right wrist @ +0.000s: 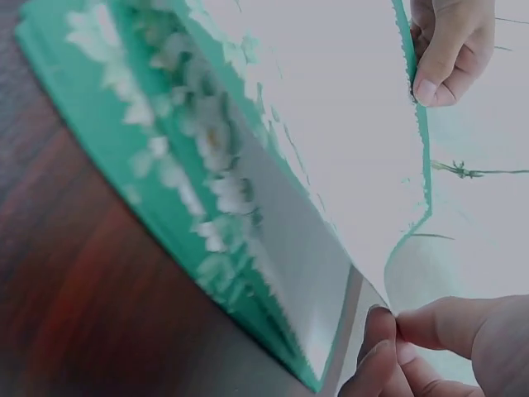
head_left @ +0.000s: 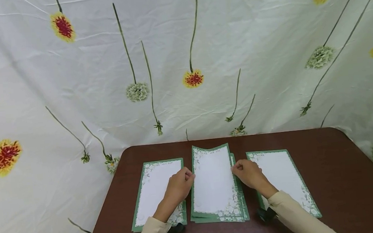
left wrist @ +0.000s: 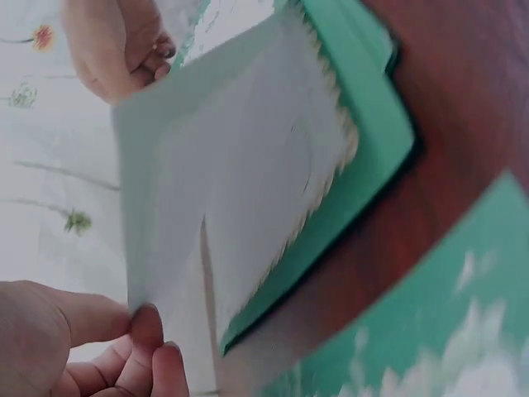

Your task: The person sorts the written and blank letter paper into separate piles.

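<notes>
A white sheet of paper (head_left: 212,181) with a green floral border is pinched along both side edges, its far end lifted and curved. My left hand (head_left: 181,183) pinches its left edge between thumb and fingers; my right hand (head_left: 249,173) pinches the right edge. Beneath it lies a middle stack of matching sheets (head_left: 244,204), slightly fanned out. The left wrist view shows the raised sheet's pale underside (left wrist: 240,157) above the stack. In the right wrist view, a gap separates the sheet's printed face (right wrist: 347,107) from the floral sheets (right wrist: 207,182) below.
One bordered stack (head_left: 156,189) lies on the left, partly under my left forearm. Another bordered sheet or stack (head_left: 283,174) lies on the right, partly behind my right wrist. All rest on a dark brown table (head_left: 338,177). A white flowered cloth (head_left: 250,44) hangs behind it.
</notes>
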Tool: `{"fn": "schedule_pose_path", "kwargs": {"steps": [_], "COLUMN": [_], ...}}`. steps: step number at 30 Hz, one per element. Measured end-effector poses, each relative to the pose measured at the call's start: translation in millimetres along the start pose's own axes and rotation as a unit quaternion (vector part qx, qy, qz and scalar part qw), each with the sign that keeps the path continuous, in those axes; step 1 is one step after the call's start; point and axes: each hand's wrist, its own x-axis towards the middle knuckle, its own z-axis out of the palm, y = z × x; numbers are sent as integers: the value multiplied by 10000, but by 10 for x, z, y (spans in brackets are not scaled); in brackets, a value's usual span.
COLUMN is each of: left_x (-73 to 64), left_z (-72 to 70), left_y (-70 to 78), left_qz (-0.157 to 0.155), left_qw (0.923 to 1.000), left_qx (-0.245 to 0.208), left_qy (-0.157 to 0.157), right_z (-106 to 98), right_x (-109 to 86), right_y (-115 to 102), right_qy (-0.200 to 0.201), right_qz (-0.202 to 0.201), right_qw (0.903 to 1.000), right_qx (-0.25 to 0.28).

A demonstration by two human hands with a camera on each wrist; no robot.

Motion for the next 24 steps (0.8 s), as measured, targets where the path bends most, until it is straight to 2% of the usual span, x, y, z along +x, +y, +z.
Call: {"fn": "schedule_pose_path", "kwargs": {"steps": [5,12,24], "left_x": [4,-27,-234], "left_z": [-173,-414,-815], "left_y": [-83,-228,-622], "left_qz": [-182,-437,-1001], "left_qw": [9996,9986,9936], "left_qx": [-190,-92,273], "left_qy": [75,293,442], "right_z": [33,192,613], "right_x": [85,201,357], "right_y": [-90,-291,-642], "right_qy": [-264,-424,-875], "right_qz": [-250,-413,-898], "right_qw": [9989,9977,9914], "right_qx": [279,339,375]}}
